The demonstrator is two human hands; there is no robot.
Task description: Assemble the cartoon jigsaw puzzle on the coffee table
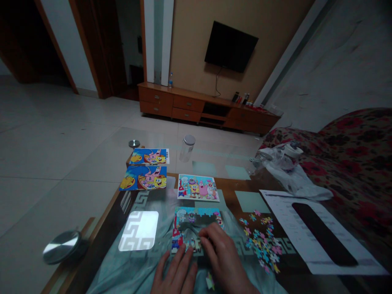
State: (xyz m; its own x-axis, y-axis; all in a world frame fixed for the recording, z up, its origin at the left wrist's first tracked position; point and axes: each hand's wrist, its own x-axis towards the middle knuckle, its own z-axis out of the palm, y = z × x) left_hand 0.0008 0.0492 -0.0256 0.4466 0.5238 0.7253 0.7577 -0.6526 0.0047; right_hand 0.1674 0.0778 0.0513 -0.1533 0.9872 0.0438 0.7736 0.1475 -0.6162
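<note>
on the glass table: a partly built cartoon jigsaw is lying flat before the person, its top row and left side showing pieces, its middle showing a dark gap.
left hand: it is resting with its fingers spread, the tips at the jigsaw's near edge.
right hand: it is curling over the jigsaw's right part, thumb and fingertips close together; i cannot tell whether they are gripping a piece.
stray piece: yellow and green, it is lying between the hands, nearer the person than the jigsaw.
picture card: it is lying just beyond the jigsaw, showing a row of cartoon characters, one square and yellow.
blue pictures: two alike are lying at the far left, one behind the other; the farther is carrying a white strip, its dark marks too small to read.
printed sheet: it is lying at the right under a long dark object, its print too faint to read.
bottle: it is standing on the low cabinet across the room, its label unreadable.
table edge: it is slanting along the left, pale floor stretching beyond it.
room beside the work: a strip of glass is running between the jigsaw and the loose pieces heaped to its right.
</note>
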